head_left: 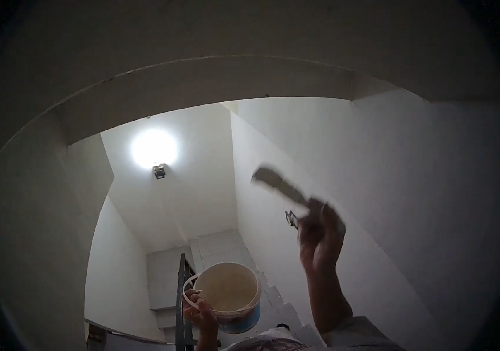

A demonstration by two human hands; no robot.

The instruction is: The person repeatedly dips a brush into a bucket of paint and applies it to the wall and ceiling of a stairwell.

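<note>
My right hand is raised in front of the white wall, its fingers closed around the handle of a paintbrush. The brush points up and to the left, and both it and the hand are smeared by motion. Lower down, my left hand grips a paint bucket at its rim and pale handle. This bucket is white with a blue lower side. Its mouth tilts toward me and shows a cream-coloured inside. The brush is well above the bucket, apart from it.
A bright lamp glows on the far wall. Beside the bucket runs a dark stair railing, with steps below to the right. A small fixture shows near my right hand. Overhead spans a ceiling beam.
</note>
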